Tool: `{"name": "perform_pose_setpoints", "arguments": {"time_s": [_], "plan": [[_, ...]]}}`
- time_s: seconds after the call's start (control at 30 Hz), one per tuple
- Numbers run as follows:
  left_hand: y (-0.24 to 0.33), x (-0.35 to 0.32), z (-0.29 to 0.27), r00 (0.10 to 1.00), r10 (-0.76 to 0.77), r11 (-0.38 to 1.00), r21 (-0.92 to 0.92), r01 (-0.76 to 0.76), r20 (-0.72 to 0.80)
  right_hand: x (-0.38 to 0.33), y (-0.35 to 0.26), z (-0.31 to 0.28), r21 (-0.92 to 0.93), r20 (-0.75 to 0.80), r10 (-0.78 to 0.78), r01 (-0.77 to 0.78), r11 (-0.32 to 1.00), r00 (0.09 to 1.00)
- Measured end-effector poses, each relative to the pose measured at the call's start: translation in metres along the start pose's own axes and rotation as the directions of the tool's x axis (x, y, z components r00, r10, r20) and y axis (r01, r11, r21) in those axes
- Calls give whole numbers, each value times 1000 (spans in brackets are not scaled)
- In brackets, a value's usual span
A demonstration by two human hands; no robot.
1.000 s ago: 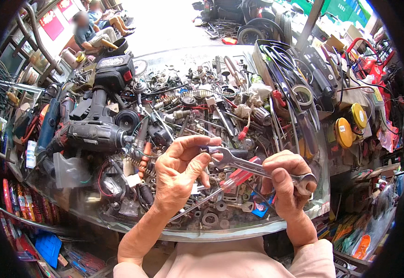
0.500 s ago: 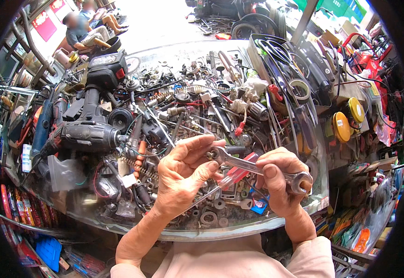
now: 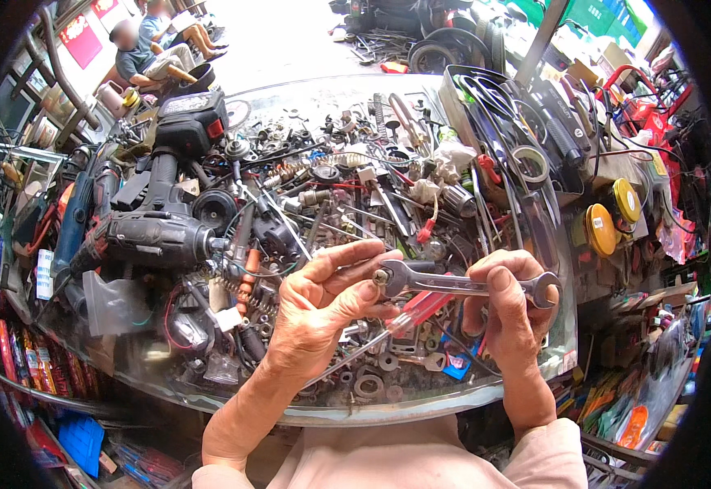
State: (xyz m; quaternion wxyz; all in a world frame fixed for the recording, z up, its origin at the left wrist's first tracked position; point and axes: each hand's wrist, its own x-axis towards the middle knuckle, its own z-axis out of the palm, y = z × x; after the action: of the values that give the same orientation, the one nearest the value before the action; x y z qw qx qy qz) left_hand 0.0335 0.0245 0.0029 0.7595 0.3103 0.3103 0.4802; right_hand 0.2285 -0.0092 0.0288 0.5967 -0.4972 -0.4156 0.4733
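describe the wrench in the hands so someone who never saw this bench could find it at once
Start at the glass-topped table heaped with bolts, springs and tools, and look just above its near edge. There the right hand grips a silver wrench lying level, while the left hand pinches a small part at its left jaw. Unlike the scattered tools below, it is held up off the pile.

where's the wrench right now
In the head view, low and right of centre: the wrench lies level over the cluttered tray, right hand gripping its shaft, left hand pinching its left jaw end.
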Motion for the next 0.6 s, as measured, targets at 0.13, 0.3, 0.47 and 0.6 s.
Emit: {"name": "perform_pose_setpoints", "arguments": {"time_s": [0.13, 0.3, 0.47, 0.6], "plan": [[3, -1, 0, 1000, -15, 998, 58, 17, -24, 4, 1, -2, 4, 4, 54, -54, 999, 999], [1, -3, 2, 996, 83, 985, 154, -78, -25, 6, 3, -1, 23, -8, 78, -78, 997, 997], [3, -1, 2, 997, 64, 986, 156, -55, -52, 4, 4, 1, -24, 12, 70, -70, 997, 997], [-1, 0, -1, 994, 99, 981, 174, -89, -46, -1, 6, 2, -19, 37, 62, -62, 998, 997]]}}
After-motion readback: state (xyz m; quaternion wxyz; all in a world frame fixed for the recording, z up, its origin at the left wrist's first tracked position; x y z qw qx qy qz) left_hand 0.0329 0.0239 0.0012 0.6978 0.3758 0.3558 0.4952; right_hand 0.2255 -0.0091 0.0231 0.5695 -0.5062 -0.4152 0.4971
